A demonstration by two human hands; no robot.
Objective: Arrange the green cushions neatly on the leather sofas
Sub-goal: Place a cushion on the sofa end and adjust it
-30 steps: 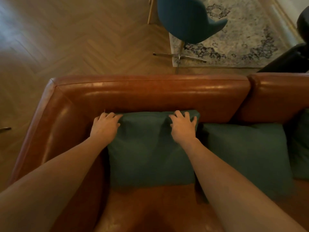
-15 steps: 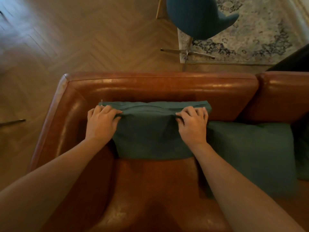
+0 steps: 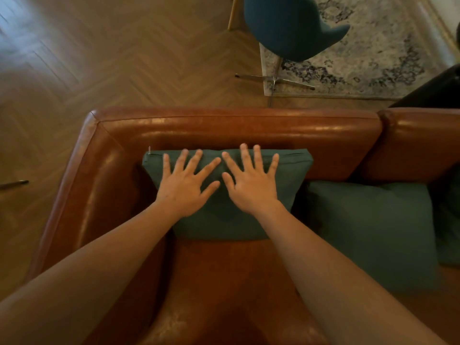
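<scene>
A green cushion (image 3: 293, 175) stands upright against the backrest of the brown leather sofa (image 3: 224, 128), near its left armrest, zipper edge on top. My left hand (image 3: 185, 181) and my right hand (image 3: 251, 181) lie flat on its front face, side by side, fingers spread and straight. A second green cushion (image 3: 373, 230) leans to the right of it, partly behind the first cushion's edge. A third green cushion (image 3: 448, 220) shows at the right border, mostly cut off.
Behind the sofa lies herringbone wood floor (image 3: 99, 58). A blue swivel chair (image 3: 293, 26) on a metal base stands on a patterned rug (image 3: 373, 58). A dark object (image 3: 438, 90) sits at the right. The bare seat (image 3: 224, 282) is in front of the cushions.
The cushion was pulled up straight against the backrest. Both hands let go of its top corners and moved inward to lie flat on its front.
</scene>
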